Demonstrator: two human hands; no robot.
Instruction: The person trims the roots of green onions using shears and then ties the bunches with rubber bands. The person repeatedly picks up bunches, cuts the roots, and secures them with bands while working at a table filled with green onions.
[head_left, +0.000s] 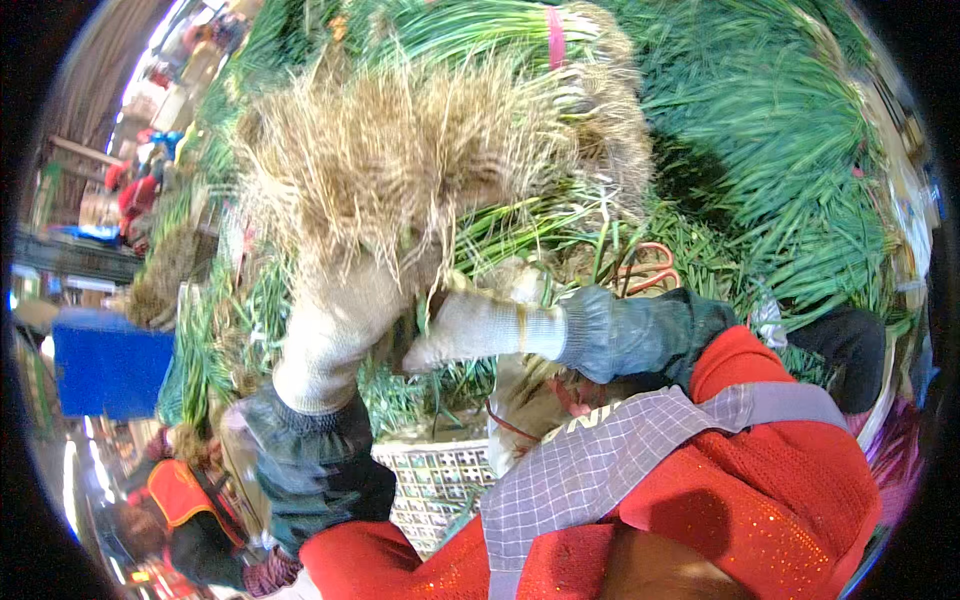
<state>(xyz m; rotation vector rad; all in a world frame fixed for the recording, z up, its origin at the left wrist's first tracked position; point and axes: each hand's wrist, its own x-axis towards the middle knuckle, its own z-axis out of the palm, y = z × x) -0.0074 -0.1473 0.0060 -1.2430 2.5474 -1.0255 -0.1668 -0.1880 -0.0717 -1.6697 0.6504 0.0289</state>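
Note:
A thick bunch of scallion-like greens shows its mass of tan roots (390, 142) in front of me, blurred by motion. My left hand (341, 311), in an off-white knit glove, grips the bunch just below the roots; its fingers are mostly hidden by them. My right hand (461, 326), gloved alike, is close beside the left one under the roots. Its fingertips are blurred, so I cannot tell whether they hold stalks. Beyond lies another bunch tied with a pink band (555, 37). Scissors with orange-red handles (652, 270) lie near my right wrist.
Piles of long green stalks (765, 150) cover the right side and far end. A white perforated plastic basket (442, 480) stands close before my body. At left are a blue panel (112, 364) and a person in an orange-and-black garment (184, 491); people in red appear farther off.

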